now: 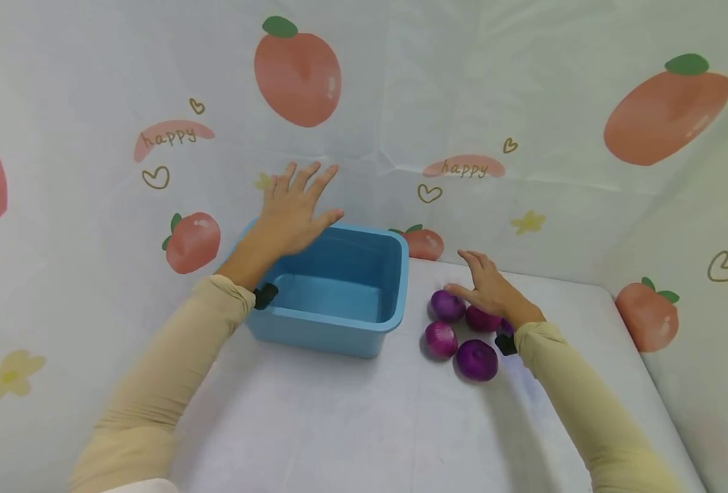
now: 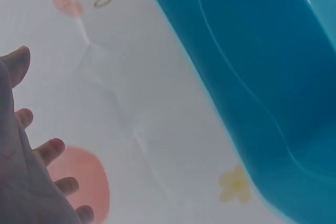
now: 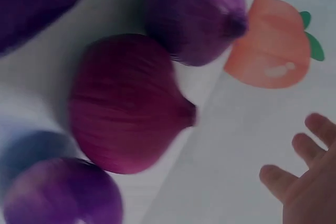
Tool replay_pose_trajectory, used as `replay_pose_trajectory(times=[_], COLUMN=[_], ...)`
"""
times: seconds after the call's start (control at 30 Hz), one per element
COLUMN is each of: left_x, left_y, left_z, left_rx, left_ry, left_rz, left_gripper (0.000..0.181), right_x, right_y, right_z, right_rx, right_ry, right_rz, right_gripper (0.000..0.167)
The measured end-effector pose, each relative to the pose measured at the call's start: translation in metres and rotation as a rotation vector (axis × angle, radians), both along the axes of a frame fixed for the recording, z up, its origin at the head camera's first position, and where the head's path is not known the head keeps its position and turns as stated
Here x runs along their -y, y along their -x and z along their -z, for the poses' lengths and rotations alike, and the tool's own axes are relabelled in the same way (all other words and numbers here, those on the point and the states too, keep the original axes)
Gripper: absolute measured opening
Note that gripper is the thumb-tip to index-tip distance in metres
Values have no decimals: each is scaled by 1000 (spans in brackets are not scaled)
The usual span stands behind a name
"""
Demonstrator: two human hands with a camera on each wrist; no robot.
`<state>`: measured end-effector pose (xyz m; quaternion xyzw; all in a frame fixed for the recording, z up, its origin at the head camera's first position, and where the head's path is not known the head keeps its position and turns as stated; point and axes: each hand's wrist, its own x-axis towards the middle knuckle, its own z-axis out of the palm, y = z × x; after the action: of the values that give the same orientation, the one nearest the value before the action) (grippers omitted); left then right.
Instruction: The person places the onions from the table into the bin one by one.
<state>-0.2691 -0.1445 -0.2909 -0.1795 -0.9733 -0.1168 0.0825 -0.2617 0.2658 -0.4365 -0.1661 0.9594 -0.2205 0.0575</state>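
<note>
A blue plastic tub [image 1: 327, 325] stands on the white surface, nothing visible inside it. Over its back left part hovers my left hand [image 1: 292, 216], fingers spread and holding nothing; the left wrist view shows the fingers [image 2: 51, 151] off to the side of the tub [image 2: 247, 77]. To the tub's right lie several purple onions [image 1: 477, 360]. My right hand [image 1: 490, 287] is above the rear ones, fingers extended, grasping nothing. In the right wrist view a reddish onion [image 3: 126, 103] sits between two others, and the fingers [image 3: 278, 182] are apart from them. One onion is partly hidden by my right wrist.
A white cloth [image 1: 561, 89] printed with peaches, hearts and flowers hangs behind and at both sides. The white table surface [image 1: 339, 424] extends in front of the tub and the onions, with its right edge beside the cloth.
</note>
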Motion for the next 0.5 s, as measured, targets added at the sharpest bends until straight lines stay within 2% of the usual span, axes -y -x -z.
replay_pose_trajectory(times=[0.1, 0.3, 0.5], left_x=[16, 52, 86], left_y=[-6, -12, -15], left_z=[-3, 2, 21], left_rx=[-32, -101, -154], left_ry=[-20, -51, -89], left_rz=[-3, 24, 63], left_gripper=[76, 66, 58], right_x=[-2, -6, -6], right_y=[-1, -2, -2], right_z=[10, 23, 29], right_rx=[11, 18, 30], right_ry=[9, -1, -43], right_rz=[-20, -45, -63], right_gripper=[97, 98, 93])
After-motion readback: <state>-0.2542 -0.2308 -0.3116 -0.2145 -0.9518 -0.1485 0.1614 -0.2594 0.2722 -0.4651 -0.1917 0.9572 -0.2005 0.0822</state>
